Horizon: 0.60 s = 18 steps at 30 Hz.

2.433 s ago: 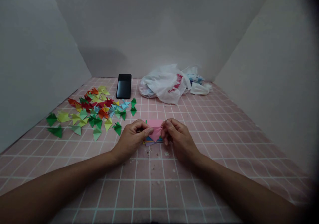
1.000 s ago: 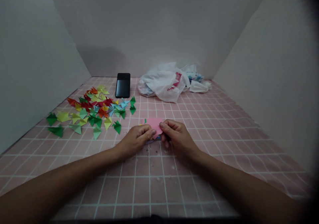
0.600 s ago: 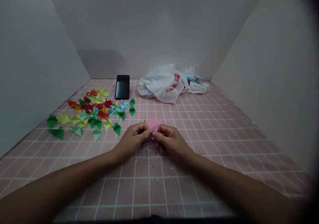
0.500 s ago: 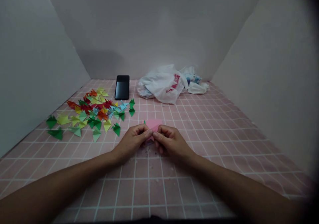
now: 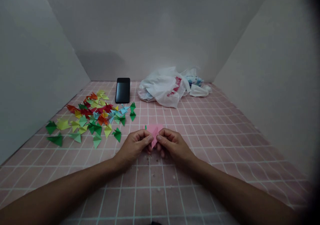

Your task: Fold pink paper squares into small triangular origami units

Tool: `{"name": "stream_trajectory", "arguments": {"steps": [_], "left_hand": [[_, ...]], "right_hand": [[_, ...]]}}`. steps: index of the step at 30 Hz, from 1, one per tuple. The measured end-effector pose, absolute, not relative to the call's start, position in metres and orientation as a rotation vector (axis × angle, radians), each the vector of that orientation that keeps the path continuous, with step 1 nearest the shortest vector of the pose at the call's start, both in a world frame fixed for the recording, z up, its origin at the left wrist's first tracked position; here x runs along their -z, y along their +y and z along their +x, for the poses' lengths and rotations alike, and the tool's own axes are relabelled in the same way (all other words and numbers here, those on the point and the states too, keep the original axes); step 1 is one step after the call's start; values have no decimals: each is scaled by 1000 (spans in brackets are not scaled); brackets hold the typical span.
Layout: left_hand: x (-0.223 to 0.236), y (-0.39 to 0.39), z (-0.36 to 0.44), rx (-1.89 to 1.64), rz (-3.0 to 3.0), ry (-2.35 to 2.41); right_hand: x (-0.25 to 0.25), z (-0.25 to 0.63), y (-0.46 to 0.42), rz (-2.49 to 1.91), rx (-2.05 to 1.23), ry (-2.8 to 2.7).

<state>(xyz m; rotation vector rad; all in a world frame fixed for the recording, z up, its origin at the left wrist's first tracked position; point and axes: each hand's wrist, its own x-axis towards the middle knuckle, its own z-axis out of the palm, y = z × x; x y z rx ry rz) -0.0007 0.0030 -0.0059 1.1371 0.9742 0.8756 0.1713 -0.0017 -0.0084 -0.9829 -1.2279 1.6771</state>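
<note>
A small folded piece of pink origami paper (image 5: 154,138) is pinched between my two hands, its point facing down toward me. My left hand (image 5: 136,144) grips its left side between thumb and fingers. On the right side, my right hand (image 5: 173,145) pinches it the same way. Just beyond the fingertips lies more pink paper (image 5: 160,126), with a bit of green (image 5: 145,127) at its left; the hands hide much of it. To the left spreads a pile of folded paper pieces (image 5: 97,140) in green, yellow, red, orange and light blue.
A black phone (image 5: 122,90) leans upright near the back wall. Right of it lie a crumpled white plastic bag (image 5: 162,88) with red print and a blue-and-white packet (image 5: 196,81). Pink gridded cloth (image 5: 212,135) covers the surface, with walls on three sides.
My thumbs have moved slightly apart, and the pink paper between them now shows a narrow downward point. The whole view has shifted a little, so things sit slightly lower.
</note>
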Motion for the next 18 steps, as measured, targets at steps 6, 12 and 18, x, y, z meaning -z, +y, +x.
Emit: {"name": "stream_trajectory", "arguments": {"steps": [6,12,18], "left_hand": [[9,4,0,-904,976,909],[9,5,0,-843,892,823],[8,4,1,-837,836,788]], "right_hand": [[14,170,-1,-846,-1776,-1117],[12,169,-3,-809,-1826,-1038],[13,169,-4,-745,-1856,-999]]}}
